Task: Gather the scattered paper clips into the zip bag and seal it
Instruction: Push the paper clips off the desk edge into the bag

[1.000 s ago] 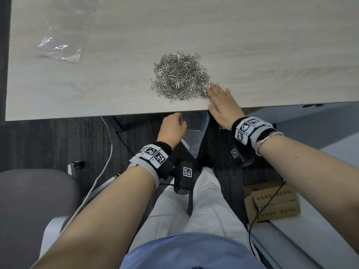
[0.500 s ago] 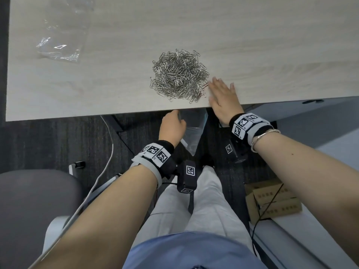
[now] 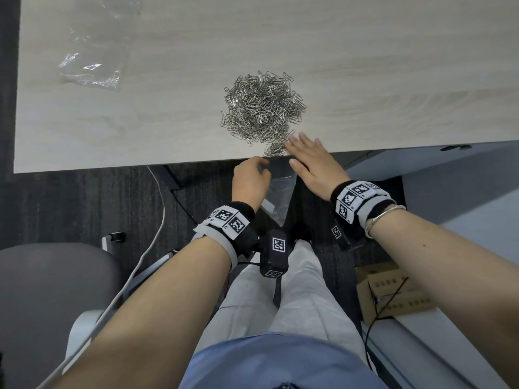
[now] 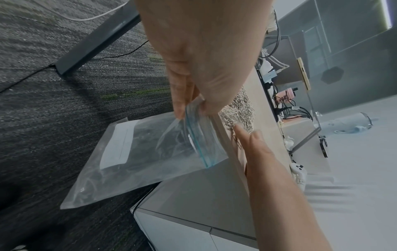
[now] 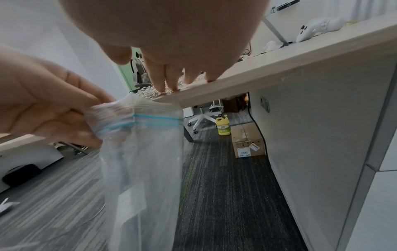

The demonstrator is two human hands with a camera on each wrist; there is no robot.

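Many paper clips (image 3: 262, 108) near table (image 3: 393, 80) edge, zip bag (image 4: 150, 152) below.

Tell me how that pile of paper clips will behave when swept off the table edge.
The paper clips are small loose wire, so they will likely slide easily but scatter. Tangled clumps may drag together. The zip bag hangs limp, so its mouth may sag under them.

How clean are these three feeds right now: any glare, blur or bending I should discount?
Head view: even light, sharp paper clips, glare on the spare plastic bag. Left wrist view: strong wide-angle bending, left hand close and soft, zip bag clear. Right wrist view: right hand blurred up close, table edge slants.
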